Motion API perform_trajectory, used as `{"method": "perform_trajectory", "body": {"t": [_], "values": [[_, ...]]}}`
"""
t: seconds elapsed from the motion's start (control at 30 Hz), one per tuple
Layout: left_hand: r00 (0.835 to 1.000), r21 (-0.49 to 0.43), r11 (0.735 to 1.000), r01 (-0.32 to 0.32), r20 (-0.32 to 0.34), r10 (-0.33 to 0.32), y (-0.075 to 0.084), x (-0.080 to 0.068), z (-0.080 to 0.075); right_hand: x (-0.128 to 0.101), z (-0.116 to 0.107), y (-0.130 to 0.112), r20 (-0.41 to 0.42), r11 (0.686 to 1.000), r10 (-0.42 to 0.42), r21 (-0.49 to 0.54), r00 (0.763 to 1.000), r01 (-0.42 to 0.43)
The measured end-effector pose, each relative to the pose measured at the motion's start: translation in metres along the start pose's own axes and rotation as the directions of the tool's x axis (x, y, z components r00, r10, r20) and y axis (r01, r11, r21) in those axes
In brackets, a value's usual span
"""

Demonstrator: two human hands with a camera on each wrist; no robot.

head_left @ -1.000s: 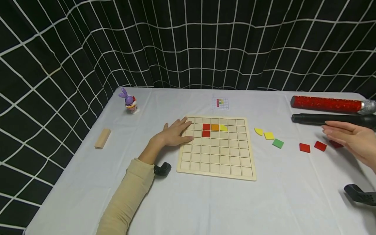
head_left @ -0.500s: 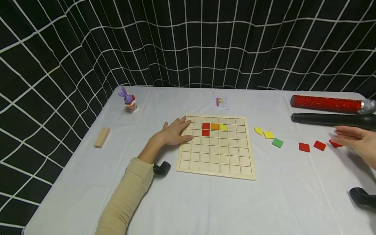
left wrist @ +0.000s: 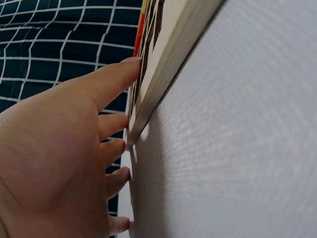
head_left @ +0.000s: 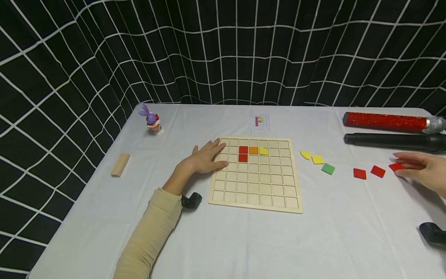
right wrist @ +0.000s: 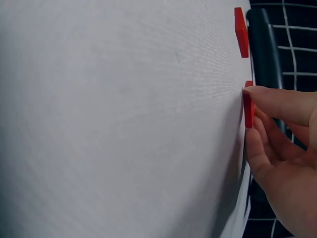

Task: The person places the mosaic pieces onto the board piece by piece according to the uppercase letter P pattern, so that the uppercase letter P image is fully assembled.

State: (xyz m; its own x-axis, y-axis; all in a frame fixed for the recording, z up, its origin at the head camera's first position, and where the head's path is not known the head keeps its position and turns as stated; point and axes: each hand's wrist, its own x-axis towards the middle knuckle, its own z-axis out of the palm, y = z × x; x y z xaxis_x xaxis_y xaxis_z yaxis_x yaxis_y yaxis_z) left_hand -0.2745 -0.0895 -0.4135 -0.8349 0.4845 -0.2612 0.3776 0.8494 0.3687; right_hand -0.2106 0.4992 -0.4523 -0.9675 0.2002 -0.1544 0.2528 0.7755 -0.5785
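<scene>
Setting: a table under a white cloth (head_left: pixel 244 240), with a black curtain (head_left: pixel 223 50) ruled in white squares behind it.
Landmark: a wooden grid board (head_left: pixel 256 193) lies mid-table.
Left hand (head_left: pixel 205 158): flat on the board's left edge, fingers straight, holding nothing.
On the board: two red squares, one orange, one yellow piece near its far edge.
Right of the board: yellow, green and red pieces, loose on the cloth.
Right hand (head_left: pixel 423 170): well right of the board, fingertips pinching a red tile (right wrist: pixel 247 110) that is still touching the cloth.
Handling: the tile looks thin, stiff and light; best taken by its edges.
Beyond the board: a small pattern card (head_left: pixel 259 121); no writing can be read.
</scene>
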Motion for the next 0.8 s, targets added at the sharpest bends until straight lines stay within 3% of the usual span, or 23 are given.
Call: {"method": "perform_trajectory", "body": {"t": [0.27, 0.6, 0.8], "values": [[1.0, -0.012, 1.0, 0.002, -0.005, -0.002, -0.001, -0.001, 0.0, 0.004, -0.002, -0.002, -0.004, 0.998, -0.055, -0.02, 0.998, 0.055], [1.0, -0.019, 1.0, 0.003, -0.005, -0.003, -0.002, -0.001, 0.001, -0.006, -0.012, -0.023, 0.084, 0.992, -0.089, -0.086, 0.992, 0.096], [1.0, -0.017, 1.0, 0.005, -0.004, -0.006, -0.002, -0.001, 0.002, 0.0, -0.012, -0.013, 0.094, 0.991, -0.076, -0.101, 0.993, 0.085]]}}
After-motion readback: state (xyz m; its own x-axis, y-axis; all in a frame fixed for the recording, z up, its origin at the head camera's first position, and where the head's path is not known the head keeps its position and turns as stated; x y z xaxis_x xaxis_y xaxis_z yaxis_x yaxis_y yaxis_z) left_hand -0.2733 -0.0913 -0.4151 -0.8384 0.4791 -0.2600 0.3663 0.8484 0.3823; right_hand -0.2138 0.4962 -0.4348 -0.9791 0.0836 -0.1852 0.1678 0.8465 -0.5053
